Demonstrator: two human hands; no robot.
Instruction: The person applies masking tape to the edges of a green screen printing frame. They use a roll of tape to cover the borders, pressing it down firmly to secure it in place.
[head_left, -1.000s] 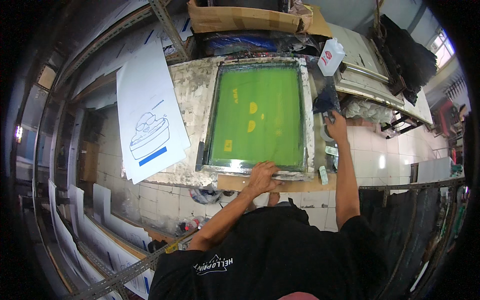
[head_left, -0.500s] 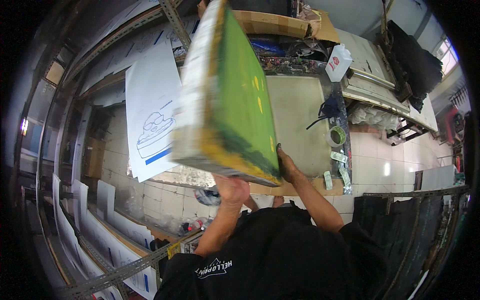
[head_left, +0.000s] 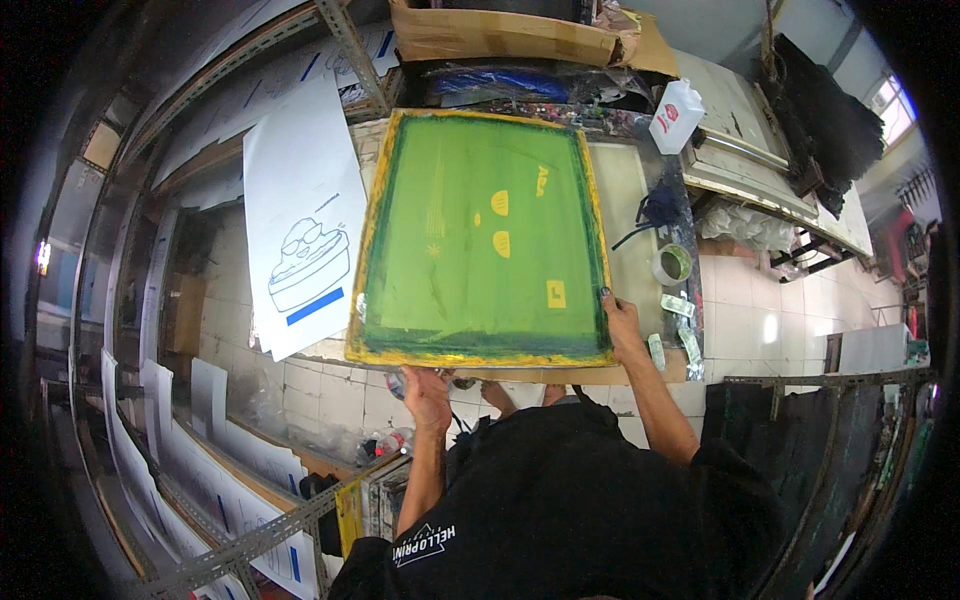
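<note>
A screen printing frame [head_left: 455,270] with green mesh, yellow taped edges and small pale shapes is spread flat before me, over the table. My right hand [head_left: 624,332] grips its right side near the front corner, thumb on top. At the near edge, left of the middle, my left hand [head_left: 427,402] is against the frame from below, its fingertips partly hidden by the edge. Left of the frame lies a large white sheet [head_left: 305,200] with a blue line drawing and a blue bar. Part of a pale board [head_left: 632,220] shows beyond the frame's right side.
On the table's right are a tape roll [head_left: 671,264], a dark cord [head_left: 658,210], small green-and-white pieces [head_left: 678,305] and a white jug [head_left: 677,117]. A cardboard box [head_left: 500,38] stands behind. Metal racks [head_left: 230,545] with upright sheets flank me on the left.
The frame has come down from a steep, raised tilt to nearly flat, its green face now upward. Both hands moved with it, the left one lower and leftward, the right one to the right.
</note>
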